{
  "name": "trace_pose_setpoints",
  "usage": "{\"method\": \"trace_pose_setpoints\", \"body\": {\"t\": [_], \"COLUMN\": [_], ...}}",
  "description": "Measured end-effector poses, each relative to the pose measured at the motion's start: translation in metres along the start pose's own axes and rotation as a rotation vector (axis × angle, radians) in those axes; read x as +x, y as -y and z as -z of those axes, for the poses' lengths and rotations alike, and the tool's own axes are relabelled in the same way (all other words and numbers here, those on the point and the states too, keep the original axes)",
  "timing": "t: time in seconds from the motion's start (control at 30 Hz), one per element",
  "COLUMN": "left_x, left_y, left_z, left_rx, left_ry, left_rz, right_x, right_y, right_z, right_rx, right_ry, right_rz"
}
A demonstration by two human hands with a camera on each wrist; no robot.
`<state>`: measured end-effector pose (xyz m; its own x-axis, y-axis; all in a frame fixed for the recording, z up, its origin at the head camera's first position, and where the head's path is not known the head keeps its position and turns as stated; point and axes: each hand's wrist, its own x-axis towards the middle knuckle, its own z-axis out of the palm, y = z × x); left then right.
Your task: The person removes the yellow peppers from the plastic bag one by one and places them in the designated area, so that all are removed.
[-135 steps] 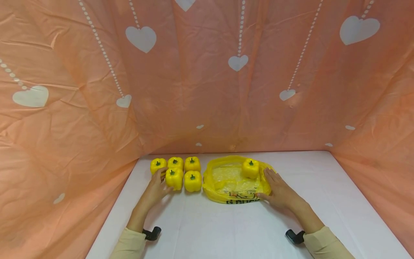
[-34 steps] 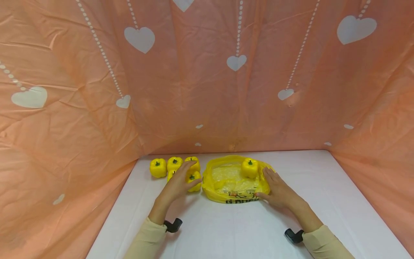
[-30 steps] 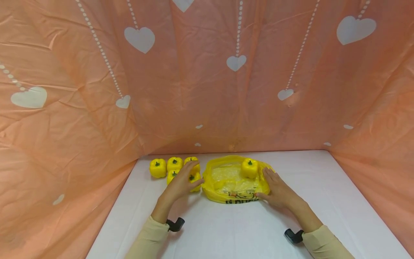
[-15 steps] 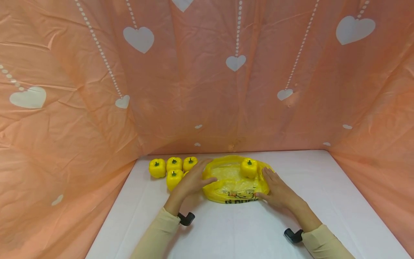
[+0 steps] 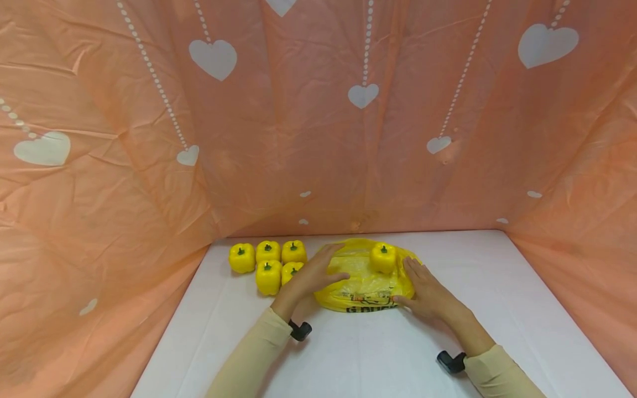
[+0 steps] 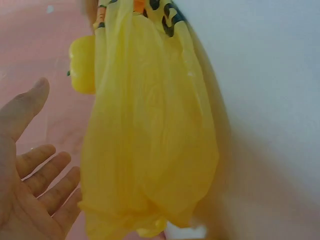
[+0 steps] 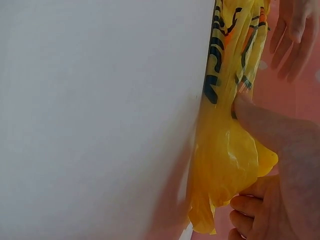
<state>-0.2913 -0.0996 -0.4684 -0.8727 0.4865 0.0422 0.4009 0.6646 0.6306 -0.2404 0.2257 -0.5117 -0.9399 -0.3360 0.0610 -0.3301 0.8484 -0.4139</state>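
Note:
A yellow plastic bag (image 5: 355, 298) with dark printing sits on the table, its mouth spread and facing up. One yellow bell pepper (image 5: 383, 258) is at the right side of that mouth. My left hand (image 5: 311, 276) hovers at the bag's left edge with fingers and thumb apart; the left wrist view shows its palm bare, beside the bag's side. On the bag's right side rests my right hand (image 5: 428, 290), fingers extended, thumb (image 7: 260, 120) touching the printed front. Left of the bag stand several more yellow bell peppers (image 5: 269, 276), one partly hidden behind the left hand.
A white table (image 5: 348, 354) lies under everything. Behind and at both sides hangs a peach curtain (image 5: 318, 138) with white hearts. Each wrist bears a black camera mount (image 5: 450, 362).
From beside the left-hand peppers, my left hand has moved right to the bag's left edge, with nothing held. The right hand has stayed at the bag, and the peppers stand as before.

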Motion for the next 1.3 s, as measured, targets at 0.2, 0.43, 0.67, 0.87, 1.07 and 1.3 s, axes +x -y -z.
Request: {"method": "trace_pose_setpoints", "body": {"t": [0.2, 0.43, 0.67, 0.87, 1.07, 1.3], "left_x": [0.011, 0.024, 0.038, 0.051, 0.059, 0.068], "left_y": [-0.003, -0.010, -0.013, -0.011, -0.013, -0.018], "left_z": [-0.006, -0.013, -0.019, -0.025, -0.030, -0.035], "left_rx": [0.029, 0.040, 0.045, 0.058, 0.062, 0.065], "left_ry": [0.021, 0.032, 0.041, 0.053, 0.061, 0.076], "left_rz": [0.012, -0.023, -0.045, -0.062, -0.039, -0.038], "right_x": [0.000, 0.000, -0.002, -0.002, -0.002, -0.002], "right_y": [-0.003, -0.003, 0.000, -0.001, -0.002, 0.000], "right_z": [-0.001, 0.000, 0.001, -0.001, 0.000, 0.001], "right_rx": [0.001, 0.005, 0.023, 0.015, 0.017, 0.017], "right_ry": [0.006, 0.014, 0.010, 0.012, 0.010, 0.015], "right_rz": [-0.007, -0.011, -0.011, -0.007, -0.003, -0.001]}}
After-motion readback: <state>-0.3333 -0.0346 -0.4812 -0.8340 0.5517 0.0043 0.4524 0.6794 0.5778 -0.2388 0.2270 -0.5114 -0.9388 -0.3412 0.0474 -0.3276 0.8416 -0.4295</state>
